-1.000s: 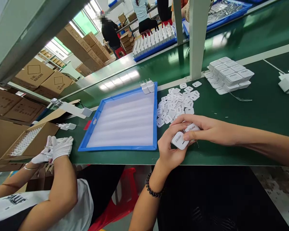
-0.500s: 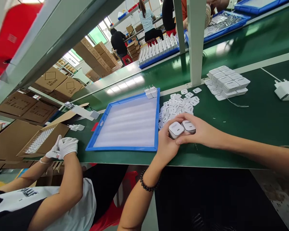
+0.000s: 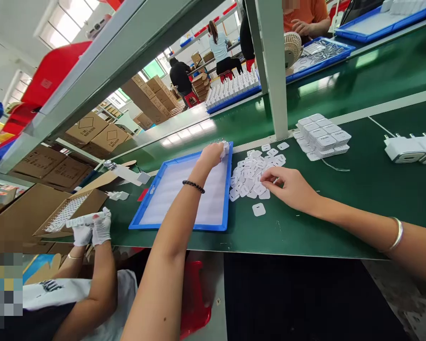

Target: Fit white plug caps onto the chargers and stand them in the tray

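Note:
My left hand [image 3: 213, 156] reaches over the blue tray [image 3: 228, 203] to its far right corner. Its fingers are closed around white plug chargers [image 3: 225, 149], mostly hidden by the hand; whether they rest on the tray I cannot tell. At the right edge of a pile of thin white rounded-square plates [image 3: 250, 173], my right hand [image 3: 287, 187] has its thumb and fingertips curled together in a pinch. What lies between those fingertips is too small to make out. One loose plate [image 3: 259, 209] lies in front of the pile.
Stacked white blocks [image 3: 323, 135] and white plug adapters [image 3: 406, 149] stand to the right. A metal post [image 3: 271, 71] rises behind the pile. At left, a co-worker's gloved hands [image 3: 92, 229] hold a white strip beside an open carton [image 3: 71, 208].
The two chargers held between both hands are gone from there. My left hand has moved forward and left to the tray's far corner. My right hand has come to the plates.

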Available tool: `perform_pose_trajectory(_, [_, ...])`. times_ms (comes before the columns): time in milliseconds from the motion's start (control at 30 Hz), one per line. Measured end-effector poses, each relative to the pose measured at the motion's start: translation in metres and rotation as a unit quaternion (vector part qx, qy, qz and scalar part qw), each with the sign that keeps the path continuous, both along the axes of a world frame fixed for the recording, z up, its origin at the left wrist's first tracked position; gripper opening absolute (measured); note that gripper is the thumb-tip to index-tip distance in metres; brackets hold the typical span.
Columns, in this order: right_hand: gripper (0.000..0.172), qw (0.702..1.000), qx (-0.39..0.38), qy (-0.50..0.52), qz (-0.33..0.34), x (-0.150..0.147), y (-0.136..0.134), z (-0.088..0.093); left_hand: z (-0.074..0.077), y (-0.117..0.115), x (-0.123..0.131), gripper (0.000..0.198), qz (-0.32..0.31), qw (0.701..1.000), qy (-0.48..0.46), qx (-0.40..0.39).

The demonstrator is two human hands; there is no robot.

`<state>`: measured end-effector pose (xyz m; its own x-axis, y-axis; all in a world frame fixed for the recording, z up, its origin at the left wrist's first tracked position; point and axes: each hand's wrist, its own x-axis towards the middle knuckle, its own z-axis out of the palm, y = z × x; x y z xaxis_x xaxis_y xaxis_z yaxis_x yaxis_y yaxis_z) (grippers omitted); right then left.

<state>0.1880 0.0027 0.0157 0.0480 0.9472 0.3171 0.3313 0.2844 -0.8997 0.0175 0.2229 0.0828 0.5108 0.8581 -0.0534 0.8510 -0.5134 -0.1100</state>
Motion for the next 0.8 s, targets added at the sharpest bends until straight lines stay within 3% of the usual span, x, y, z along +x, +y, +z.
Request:
perform_pose_trajectory(100, [0.012,0.999,0.02,-0.035,0.019,0.0,-0.002,0.0,-0.004,0.006,0.009,0.02,-0.025,1.0,-0.004,-0.009])
perform_pose_trajectory(200, [0.014,0.996,0.032,-0.074,0.037,-0.001,-0.002,0.0,0.001,0.005,0.009,0.033,-0.029,0.999,-0.038,0.012])
perform_pose_trajectory(433, [0.015,0.989,0.024,-0.132,0.066,-0.005,-0.002,-0.001,0.016,0.019,-0.025,0.052,0.116,0.981,-0.131,0.082])
perform_pose_trajectory(567, [0.018,0.983,0.029,-0.164,0.082,-0.009,-0.003,-0.002,0.004,0.031,-0.045,0.053,0.172,0.974,-0.145,0.03])
perform_pose_trajectory(700, [0.02,0.976,0.035,-0.193,0.097,-0.009,-0.004,-0.003,-0.013,0.037,-0.048,0.031,0.159,0.971,-0.178,-0.03])
perform_pose_trajectory(800, [0.021,0.973,0.036,-0.208,0.098,-0.007,-0.004,-0.003,-0.021,0.042,-0.043,0.03,0.163,0.957,-0.237,-0.045])
